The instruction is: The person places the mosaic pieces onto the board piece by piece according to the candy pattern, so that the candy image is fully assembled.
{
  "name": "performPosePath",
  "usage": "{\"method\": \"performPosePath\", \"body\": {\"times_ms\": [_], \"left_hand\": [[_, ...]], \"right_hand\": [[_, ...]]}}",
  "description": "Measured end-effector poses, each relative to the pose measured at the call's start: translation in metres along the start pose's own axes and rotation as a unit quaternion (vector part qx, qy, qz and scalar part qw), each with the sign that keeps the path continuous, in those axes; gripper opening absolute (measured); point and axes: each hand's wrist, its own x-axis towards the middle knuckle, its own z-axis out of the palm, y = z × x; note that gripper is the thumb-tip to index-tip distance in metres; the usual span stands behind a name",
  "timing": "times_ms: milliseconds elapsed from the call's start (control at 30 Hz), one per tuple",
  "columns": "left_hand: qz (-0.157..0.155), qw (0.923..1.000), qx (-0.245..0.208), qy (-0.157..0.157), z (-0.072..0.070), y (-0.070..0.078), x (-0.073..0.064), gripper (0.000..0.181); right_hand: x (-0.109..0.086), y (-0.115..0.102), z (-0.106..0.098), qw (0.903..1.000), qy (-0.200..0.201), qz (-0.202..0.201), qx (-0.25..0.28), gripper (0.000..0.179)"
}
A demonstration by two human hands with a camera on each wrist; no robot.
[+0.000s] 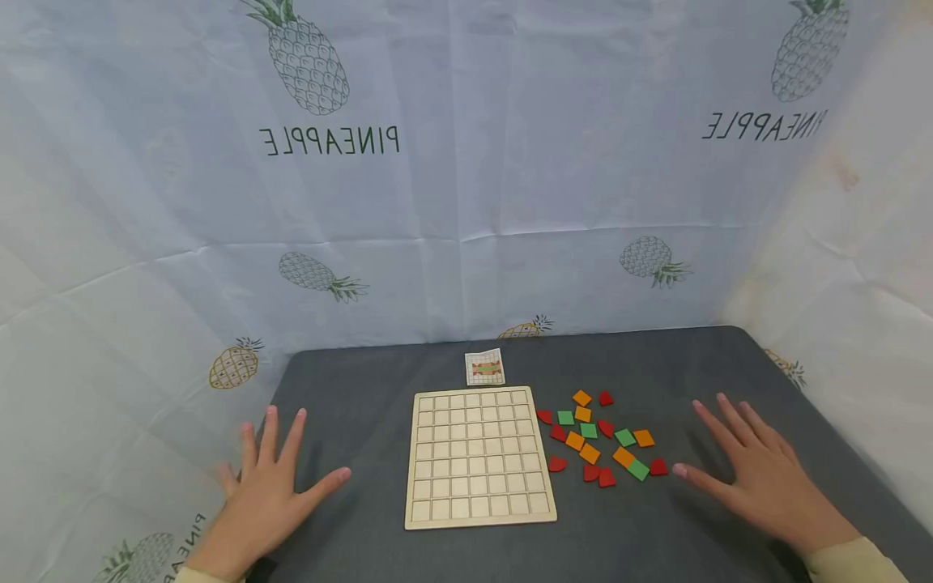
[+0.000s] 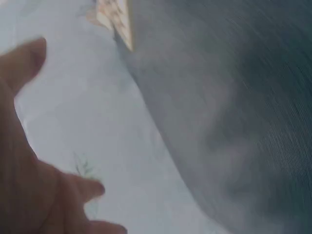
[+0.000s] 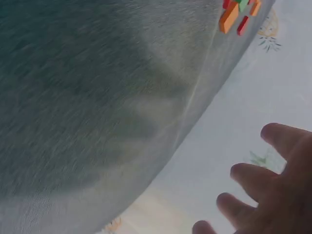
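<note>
In the head view, my left hand hovers with fingers spread at the left side of the table, holding nothing. A wooden grid board with square cells lies to its right. My right hand is spread out too, bare of any object, right of the loose tiles. Those are orange square tiles, green square tiles and red tiles with one curved edge, scattered beside the board. The nearest one to my right thumb is a red tile. Both wrist views show the spread fingers away from anything.
A small pattern card with a red, orange and green picture lies behind the board. The dark grey table has a rounded far right corner. White cloth printed with pineapples hangs behind and at both sides.
</note>
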Motion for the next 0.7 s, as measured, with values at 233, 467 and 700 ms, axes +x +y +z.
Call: {"method": "performPosePath", "body": {"times_ms": [233, 467, 700], "left_hand": [[0.016, 0.9965, -0.081, 0.013, 0.008, 0.027, 0.018, 0.098], [-0.012, 0.9574, -0.286, -0.036, 0.03, 0.045, 0.057, 0.056], [-0.058, 0.8858, -0.451, -0.09, 0.048, 0.052, 0.085, 0.038]], "right_hand": [[0.03, -0.006, -0.007, 0.9918, 0.015, -0.078, 0.1, 0.082], [0.065, -0.01, -0.01, 0.9859, -0.021, -0.099, 0.133, 0.064], [0.107, -0.009, -0.007, 0.9754, -0.067, -0.095, 0.187, 0.051]]}}
